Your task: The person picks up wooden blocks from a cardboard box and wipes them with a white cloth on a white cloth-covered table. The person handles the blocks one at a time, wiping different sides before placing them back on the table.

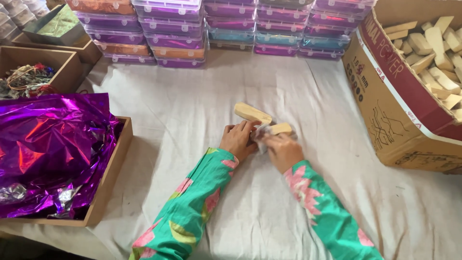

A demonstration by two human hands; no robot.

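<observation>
Both hands meeting mid-tabletop [298, 91]: left hand [237, 140] and right hand [284, 151], fingers clamped on a pale wooden block [280, 128] half-wrapped in clear film [260, 133]. Second block [252, 113] lying just beyond. Cardboard box [385, 96] of blocks far right.

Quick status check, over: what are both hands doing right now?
Left hand and right hand together grip a pale wooden block with a bit of clear wrap. Second block lies just beyond. White cloth around them bare.
</observation>
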